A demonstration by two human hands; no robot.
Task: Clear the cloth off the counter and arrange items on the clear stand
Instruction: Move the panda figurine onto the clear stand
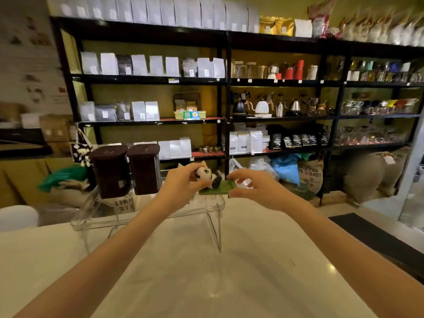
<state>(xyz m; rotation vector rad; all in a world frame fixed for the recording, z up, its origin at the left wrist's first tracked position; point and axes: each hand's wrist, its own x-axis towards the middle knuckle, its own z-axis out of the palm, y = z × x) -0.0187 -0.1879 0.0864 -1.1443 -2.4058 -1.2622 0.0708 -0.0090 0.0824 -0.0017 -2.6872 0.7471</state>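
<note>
Head view: no cloth shows on the white desk (206, 260), so the clearing step looks done. Two dark canisters (128, 171) stand on the left of the clear stand (215, 204). Left hand (181, 182) fingers clamped on the panda figurine (205, 175), right hand (252, 188) fingers pinching its green base (218, 188) at the stand's right end; release remains, judged.

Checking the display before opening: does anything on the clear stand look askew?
The panda figure lies tipped on its green base, with both hands on it, left hand and right hand. The two dark canisters stand upright.
</note>
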